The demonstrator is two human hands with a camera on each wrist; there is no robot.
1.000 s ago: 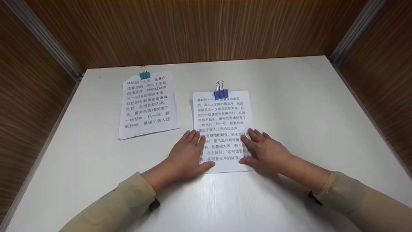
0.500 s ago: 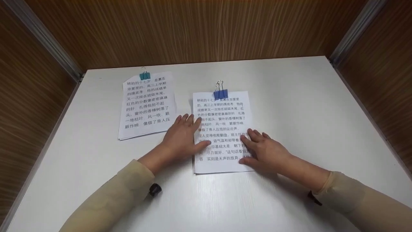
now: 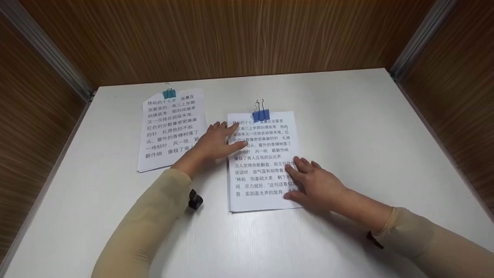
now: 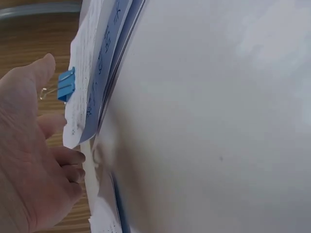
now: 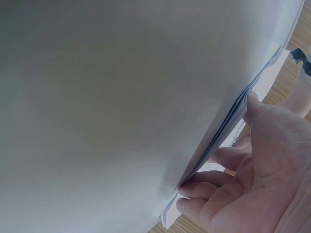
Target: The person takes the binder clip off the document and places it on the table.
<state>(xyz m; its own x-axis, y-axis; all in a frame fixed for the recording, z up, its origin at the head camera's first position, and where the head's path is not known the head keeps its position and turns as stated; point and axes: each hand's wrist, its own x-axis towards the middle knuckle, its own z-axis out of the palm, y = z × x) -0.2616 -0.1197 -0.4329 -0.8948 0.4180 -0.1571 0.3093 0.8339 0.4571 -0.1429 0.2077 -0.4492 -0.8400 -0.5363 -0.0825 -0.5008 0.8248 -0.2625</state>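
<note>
A stack of printed sheets (image 3: 260, 164) lies in the middle of the table in the head view, with a blue binder clip (image 3: 261, 114) at its top edge. My left hand (image 3: 214, 143) is at the stack's upper left edge, fingers spread, thumb and index finger overlapping the print. The left wrist view has this hand (image 4: 34, 145) beside the clipped paper, palm showing. On the lower right edge rests my right hand (image 3: 318, 185), thumb and fingers extended over the page. In the right wrist view its fingertips (image 5: 194, 189) meet the side of the stack. Neither hand grips anything.
A second stack of printed sheets (image 3: 170, 129) with a teal binder clip (image 3: 169, 94) lies at the left, partly behind my left hand and forearm. The white table (image 3: 347, 116) is enclosed by wood-grain panels (image 3: 231, 38) at the back and sides.
My left hand has slid up along the stack's left edge, from the lower corner towards the clip. The right hand stays at the lower right edge. The head view has shifted slightly.
</note>
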